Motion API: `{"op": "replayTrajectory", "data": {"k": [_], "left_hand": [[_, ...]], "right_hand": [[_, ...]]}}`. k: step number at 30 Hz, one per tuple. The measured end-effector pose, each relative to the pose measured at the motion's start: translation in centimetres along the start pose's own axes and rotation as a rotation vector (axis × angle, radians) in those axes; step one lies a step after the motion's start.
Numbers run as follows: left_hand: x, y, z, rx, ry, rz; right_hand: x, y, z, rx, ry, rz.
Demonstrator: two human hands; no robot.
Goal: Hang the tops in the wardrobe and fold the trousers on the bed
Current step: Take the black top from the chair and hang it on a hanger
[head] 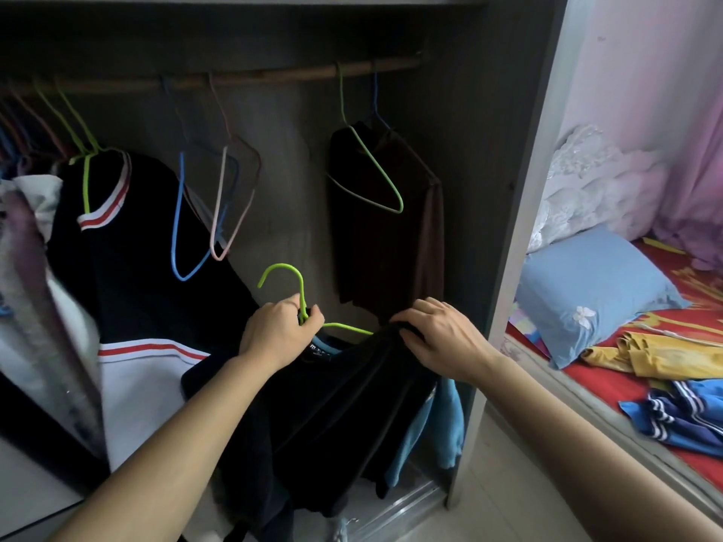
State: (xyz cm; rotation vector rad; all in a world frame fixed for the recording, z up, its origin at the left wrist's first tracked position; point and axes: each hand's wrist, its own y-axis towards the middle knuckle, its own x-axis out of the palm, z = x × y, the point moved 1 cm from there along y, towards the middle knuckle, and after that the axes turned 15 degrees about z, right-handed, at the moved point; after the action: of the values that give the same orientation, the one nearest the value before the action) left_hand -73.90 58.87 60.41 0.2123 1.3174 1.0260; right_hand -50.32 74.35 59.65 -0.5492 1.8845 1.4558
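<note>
The black top [332, 404] sits low in front of the open wardrobe [520, 189], half threaded onto a green hanger [302, 293]. The left hand [276, 330] has its grip closed round the hanger's neck, and the right hand [438, 334] pinches the top's shoulder seam over the wire arm. This looks like the dressing-the-hanger step. Next, I'd say, seat that shoulder, then lift the hook to the rail [274, 78]. The hanger's other arm is buried under cloth. I can't tell whether the blue fabric underneath is a separate garment.
</note>
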Motion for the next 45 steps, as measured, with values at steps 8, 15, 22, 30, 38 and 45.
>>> {"op": "replayTrajectory", "data": {"k": [8, 15, 22, 30, 38, 45], "left_hand": [[0.7, -0.1, 2.4, 0.025, -0.098, -0.06], [0.1, -0.4, 0.5, -0.057, -0.179, -0.106], [-0.5, 0.3, -0.5, -0.115, -0.139, -0.036], [-1.5, 1.8, -0.1, -0.168, -0.438, 0.061], [-1.2, 1.7, -4.2, -0.011, -0.385, -0.133], [-1.7, 5.7, -0.6, 0.068, -0.268, -0.219]], "right_hand": [[0.8, 2.6, -3.5, -0.048, 0.106, -0.008], [-0.8, 1.4, 0.8, -0.008, -0.116, -0.041], [-1.4, -0.2, 1.9, 0.105, -0.06, -0.048], [-0.5, 0.5, -0.6, 0.163, -0.007, -0.018], [-4.9, 5.5, -3.1, 0.237, -0.074, 0.241], [-8.7, 8.7, -4.1, 0.473, -0.191, 0.208]]}}
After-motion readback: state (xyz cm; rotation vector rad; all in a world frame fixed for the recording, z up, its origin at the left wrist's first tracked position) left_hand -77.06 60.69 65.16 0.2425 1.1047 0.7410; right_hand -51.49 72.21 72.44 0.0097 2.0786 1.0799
